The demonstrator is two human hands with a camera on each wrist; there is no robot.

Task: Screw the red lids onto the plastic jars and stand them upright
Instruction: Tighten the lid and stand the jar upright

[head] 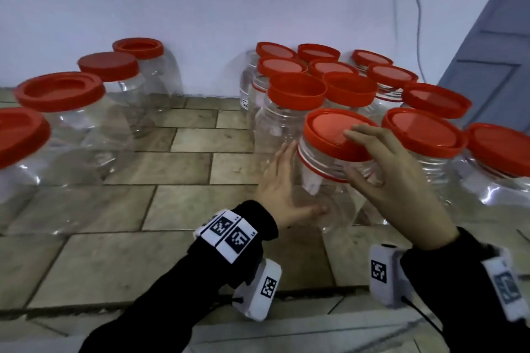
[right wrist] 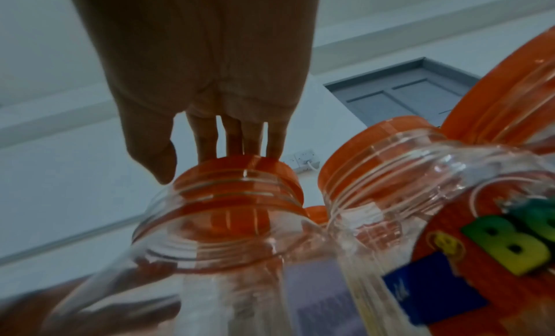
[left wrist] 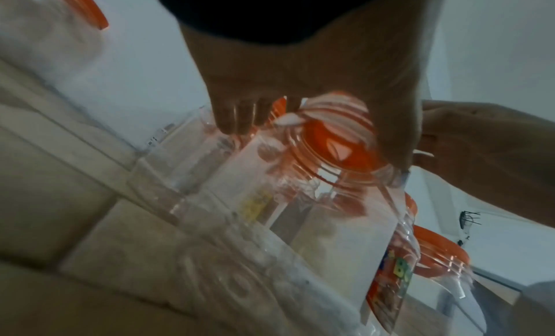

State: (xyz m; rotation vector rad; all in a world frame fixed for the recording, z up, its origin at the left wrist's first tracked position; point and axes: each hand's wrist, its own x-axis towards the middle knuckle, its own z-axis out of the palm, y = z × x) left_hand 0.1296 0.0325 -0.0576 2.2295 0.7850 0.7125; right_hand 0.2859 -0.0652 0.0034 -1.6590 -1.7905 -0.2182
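Observation:
A clear plastic jar with a red lid stands on the tiled floor in front of me. My left hand lies flat against its left side, fingers straight up the wall and thumb along the lower front. My right hand rests on the lid, with straight fingers across the top and the thumb beside the neck. In the left wrist view the left hand spans the jar's shoulder under the lid. The right wrist view shows the fingertips touching the lid, thumb just off its edge.
Several lidded jars stand packed close behind and to the right; one labelled jar touches the held one. More lidded jars line the left side. Bare tiled floor lies between the groups. A white wall and grey door are behind.

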